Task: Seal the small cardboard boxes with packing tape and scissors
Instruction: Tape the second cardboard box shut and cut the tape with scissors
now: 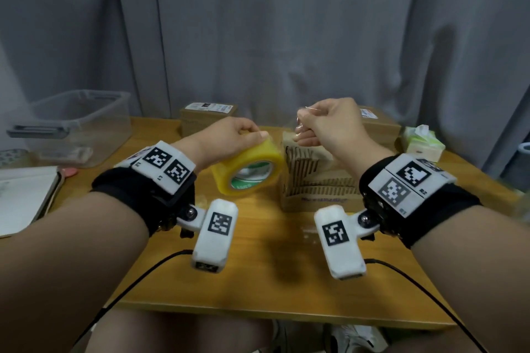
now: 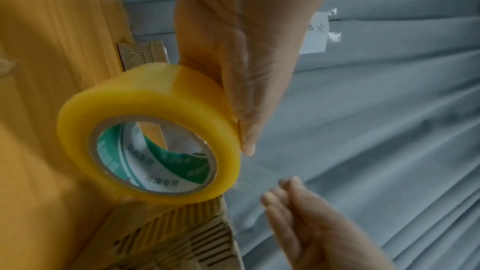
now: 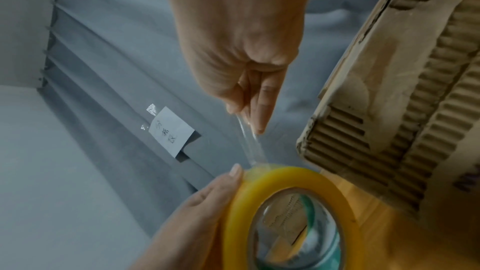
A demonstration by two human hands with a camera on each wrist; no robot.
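Observation:
My left hand [image 1: 243, 133] grips a yellow roll of packing tape [image 1: 249, 169] by its outer band, held on edge above the wooden table [image 1: 258, 281]. In the left wrist view the roll [image 2: 145, 128] shows its green and white core, with my thumb lying along its rim. My right hand [image 1: 315, 126] pinches the clear free end of the tape [image 3: 250, 141], drawn up from the roll [image 3: 280, 184]. A small cardboard box [image 1: 312, 180] with torn, ribbed cardboard stands just right of the roll, under my right hand. No scissors are in view.
Two more cardboard boxes [image 1: 208, 117] [image 1: 378, 123] stand at the table's back edge against a grey curtain. A clear plastic bin [image 1: 74, 126] and a notebook [image 1: 23, 198] lie at the left. A tissue pack [image 1: 421, 143] sits at the right.

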